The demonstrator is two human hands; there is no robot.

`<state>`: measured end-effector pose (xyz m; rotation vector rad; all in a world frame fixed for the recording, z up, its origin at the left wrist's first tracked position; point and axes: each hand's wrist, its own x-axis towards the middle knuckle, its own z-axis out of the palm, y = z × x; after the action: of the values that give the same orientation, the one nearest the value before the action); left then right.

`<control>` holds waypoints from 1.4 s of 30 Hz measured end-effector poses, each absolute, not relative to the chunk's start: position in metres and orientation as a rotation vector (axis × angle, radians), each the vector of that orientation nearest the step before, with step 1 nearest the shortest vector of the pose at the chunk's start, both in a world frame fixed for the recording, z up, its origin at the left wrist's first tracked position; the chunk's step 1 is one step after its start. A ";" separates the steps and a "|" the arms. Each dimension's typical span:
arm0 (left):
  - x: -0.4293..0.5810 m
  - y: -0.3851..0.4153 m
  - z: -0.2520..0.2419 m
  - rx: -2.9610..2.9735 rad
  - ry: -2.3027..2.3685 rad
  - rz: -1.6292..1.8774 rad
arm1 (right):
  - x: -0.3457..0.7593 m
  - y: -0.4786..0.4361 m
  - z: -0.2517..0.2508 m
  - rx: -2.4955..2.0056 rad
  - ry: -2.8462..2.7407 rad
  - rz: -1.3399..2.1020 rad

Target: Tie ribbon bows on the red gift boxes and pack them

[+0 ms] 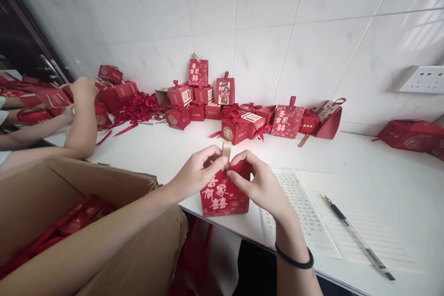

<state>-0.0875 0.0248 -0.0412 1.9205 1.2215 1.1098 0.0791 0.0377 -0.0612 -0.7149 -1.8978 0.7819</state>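
Note:
A red gift box (224, 196) with pale printed characters stands at the near edge of the white counter (166, 148). My left hand (196, 171) pinches its top from the left. My right hand (258, 185) pinches the top from the right; a black band circles that wrist. A tan strap (226, 149) sticks up between my fingertips. Both hands are closed on the box's upper flaps.
Several finished red boxes (236, 129) and loose red ribbons (138, 106) line the tiled wall. An open cardboard carton (69, 185) with flat red boxes sits at left. Another person's arm (81, 120) rests beyond it. A printed sheet (301, 203), a pen (357, 236) and red bags (409, 135) lie right.

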 end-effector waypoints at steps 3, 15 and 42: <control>-0.086 0.025 -0.042 1.917 1.250 1.159 | 0.070 0.036 -0.085 -0.709 -1.751 0.651; -0.086 0.023 -0.054 2.140 1.111 1.343 | 0.068 0.033 -0.098 -0.630 -1.757 0.104; -0.092 0.019 -0.048 2.426 0.914 1.161 | 0.067 0.032 -0.097 -0.668 -1.575 0.510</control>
<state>-0.0918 0.0189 -0.0484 2.4261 0.9143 1.1609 0.0675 0.0320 -0.0972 -0.6680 -1.5752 0.5096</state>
